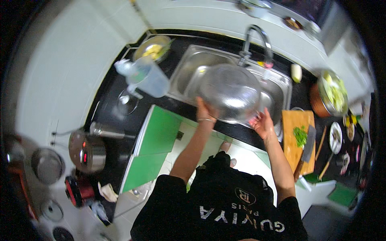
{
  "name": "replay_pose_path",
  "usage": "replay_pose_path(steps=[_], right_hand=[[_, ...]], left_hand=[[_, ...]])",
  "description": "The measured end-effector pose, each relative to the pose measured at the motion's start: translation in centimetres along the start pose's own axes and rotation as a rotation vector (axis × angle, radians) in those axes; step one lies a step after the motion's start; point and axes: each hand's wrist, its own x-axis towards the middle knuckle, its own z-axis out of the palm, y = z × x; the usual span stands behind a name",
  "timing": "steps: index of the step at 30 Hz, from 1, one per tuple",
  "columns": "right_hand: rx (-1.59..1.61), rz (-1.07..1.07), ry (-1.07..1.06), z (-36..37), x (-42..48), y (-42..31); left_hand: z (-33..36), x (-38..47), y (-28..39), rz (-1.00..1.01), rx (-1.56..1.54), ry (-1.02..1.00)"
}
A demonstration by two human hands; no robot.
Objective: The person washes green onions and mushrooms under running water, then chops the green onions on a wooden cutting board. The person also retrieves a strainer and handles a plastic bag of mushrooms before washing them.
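A large stainless steel colander [230, 90] with a finely perforated wall is tipped bottom up over the front of the double-bowl sink [188, 64]. My left hand [206, 110] grips its rim at the lower left. On the lower right, my right hand [263, 124] has its fingers at the rim, slightly blurred, with the thumb pointing up. The colander hides the sink's divider and part of both bowls, as well as whatever is inside it. Behind it rises a curved chrome faucet [256, 28] with a pink tip over the right bowl.
Right of the sink, a wooden cutting board [291, 135] bears chopped greens [300, 136] and a cleaver [309, 141]. Beyond stands a bowl of cut vegetables [336, 93]. On the left are a translucent plastic pitcher [153, 79], a glass lid [126, 102] and an open green cabinet door [159, 129].
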Motion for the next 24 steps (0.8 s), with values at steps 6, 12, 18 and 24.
replay_pose_path(steps=[6,12,18,24], right_hand=[[-0.140,-0.059,0.048,-2.1,4.4,2.0],[-0.114,-0.105,0.134,-3.6,6.7,2.8],[-0.069,-0.135,0.218,-0.1,5.7,5.2],[-0.189,-0.406,0.237,9.1,6.5,0.7]], left_hand=[[-3.0,1.5,-1.3,-0.014,0.031,-0.048],[-4.2,3.0,-1.4,-0.135,0.093,0.093],[-6.6,4.9,0.6,-0.225,0.185,0.034],[-5.6,6.8,6.0,-0.103,0.845,0.106]])
